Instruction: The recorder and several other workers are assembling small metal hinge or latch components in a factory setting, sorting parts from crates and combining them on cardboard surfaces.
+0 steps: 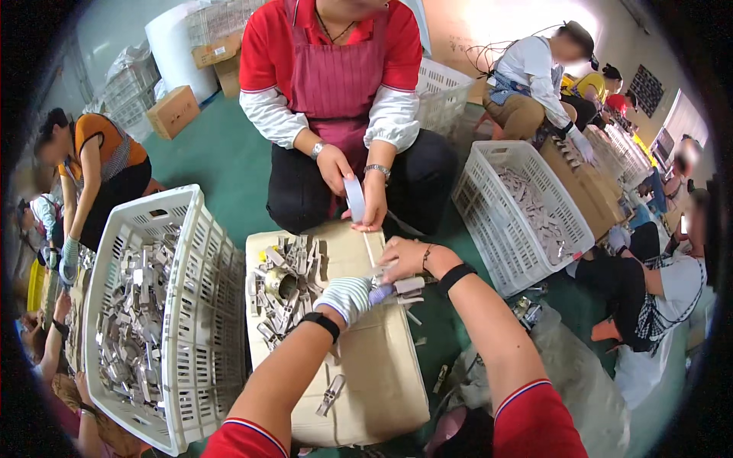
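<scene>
My left hand (347,298), in a striped knit glove, is closed around a grey metal clip (410,285) whose end sticks out to the right. Bare and bent inward, my right hand (408,258) has its fingers pinched together just above the clip. What those fingertips hold is too small to make out. Both hands meet over the right edge of a beige padded block (374,382). A heap of similar metal clips (294,301) lies on the block to the left, around an open round tin (282,284). One loose clip (330,395) lies nearer me.
Opposite sits a person in a red apron (336,80), holding a pale roll of tape (353,200). White plastic crates of metal parts stand at left (202,305) and right (489,221). A clear plastic bag (565,366) lies on the green floor. Other people work on both sides.
</scene>
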Motion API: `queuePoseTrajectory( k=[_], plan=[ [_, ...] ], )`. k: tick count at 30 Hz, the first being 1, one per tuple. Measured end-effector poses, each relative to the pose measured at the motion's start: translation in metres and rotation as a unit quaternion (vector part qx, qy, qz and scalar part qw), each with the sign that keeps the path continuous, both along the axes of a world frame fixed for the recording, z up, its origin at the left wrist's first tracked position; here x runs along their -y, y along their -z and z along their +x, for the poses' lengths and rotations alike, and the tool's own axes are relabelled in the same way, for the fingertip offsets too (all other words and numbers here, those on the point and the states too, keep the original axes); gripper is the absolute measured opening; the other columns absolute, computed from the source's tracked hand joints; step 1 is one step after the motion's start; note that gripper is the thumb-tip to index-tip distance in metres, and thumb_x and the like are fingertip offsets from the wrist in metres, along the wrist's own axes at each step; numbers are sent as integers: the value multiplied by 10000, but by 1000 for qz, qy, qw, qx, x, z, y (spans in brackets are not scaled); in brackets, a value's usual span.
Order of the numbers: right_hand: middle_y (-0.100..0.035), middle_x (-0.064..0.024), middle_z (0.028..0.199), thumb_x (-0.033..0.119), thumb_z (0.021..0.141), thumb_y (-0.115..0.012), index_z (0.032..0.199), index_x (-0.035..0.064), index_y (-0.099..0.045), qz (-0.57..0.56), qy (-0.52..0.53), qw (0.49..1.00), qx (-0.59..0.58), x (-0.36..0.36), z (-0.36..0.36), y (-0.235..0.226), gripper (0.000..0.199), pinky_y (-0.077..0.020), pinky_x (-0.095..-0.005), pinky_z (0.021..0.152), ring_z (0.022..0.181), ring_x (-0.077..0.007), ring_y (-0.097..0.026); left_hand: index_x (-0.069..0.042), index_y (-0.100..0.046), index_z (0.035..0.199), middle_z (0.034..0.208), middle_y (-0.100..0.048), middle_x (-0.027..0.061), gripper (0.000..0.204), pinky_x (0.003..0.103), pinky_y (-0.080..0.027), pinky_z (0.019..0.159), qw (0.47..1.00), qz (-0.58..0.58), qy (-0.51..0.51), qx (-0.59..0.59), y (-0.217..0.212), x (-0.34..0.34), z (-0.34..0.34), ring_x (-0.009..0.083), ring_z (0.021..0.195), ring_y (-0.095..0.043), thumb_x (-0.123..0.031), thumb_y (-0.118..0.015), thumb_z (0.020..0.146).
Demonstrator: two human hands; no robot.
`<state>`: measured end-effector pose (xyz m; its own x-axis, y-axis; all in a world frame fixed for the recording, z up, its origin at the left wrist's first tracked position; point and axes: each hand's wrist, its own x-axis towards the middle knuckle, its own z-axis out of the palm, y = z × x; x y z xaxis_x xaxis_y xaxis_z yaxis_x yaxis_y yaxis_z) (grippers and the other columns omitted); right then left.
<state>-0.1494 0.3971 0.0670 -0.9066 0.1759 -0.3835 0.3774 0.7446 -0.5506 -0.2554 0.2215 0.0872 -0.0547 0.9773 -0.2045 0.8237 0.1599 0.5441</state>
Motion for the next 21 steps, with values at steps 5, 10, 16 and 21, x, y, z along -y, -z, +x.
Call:
queuePoseTrajectory(
  k=[5,10,16,21],
  plan=[
    [-571,-41,1128,487,644,-685,1111,195,-606,104,69,976,-178,23,10,-21,557,-92,-580,1041,1123,-217,-466,-35,-583,1050,947,-596,245,607,402,-412,826,997,-14,-58,50,11,-5,-15,386,925,-553,-523,-257,895],
    [-581,-34,1121,468,585,-717,1104,148,-597,279,7,918,-280,47,21,-28,621,-111,-565,1051,1130,-188,-468,-33,-589,1033,968,-590,249,579,397,-406,830,993,56,-66,85,4,-18,-22,380,954,-543,-495,-265,903],
    [-592,-48,1107,494,539,-738,1086,137,-600,213,22,975,-53,30,-16,-50,668,-128,-545,1057,1132,-213,-473,-39,-588,1039,986,-585,255,594,398,-396,857,969,-84,-193,129,-2,-20,-29,377,982,-537,-514,-262,893],
    [-610,-105,1067,602,564,-646,1050,133,-629,132,46,990,0,-5,-39,-36,676,-249,-531,994,1042,-281,-542,-24,-595,992,925,-603,234,542,408,-429,786,985,68,-154,31,18,-23,-27,387,898,-556,-499,-361,877]
  ],
)
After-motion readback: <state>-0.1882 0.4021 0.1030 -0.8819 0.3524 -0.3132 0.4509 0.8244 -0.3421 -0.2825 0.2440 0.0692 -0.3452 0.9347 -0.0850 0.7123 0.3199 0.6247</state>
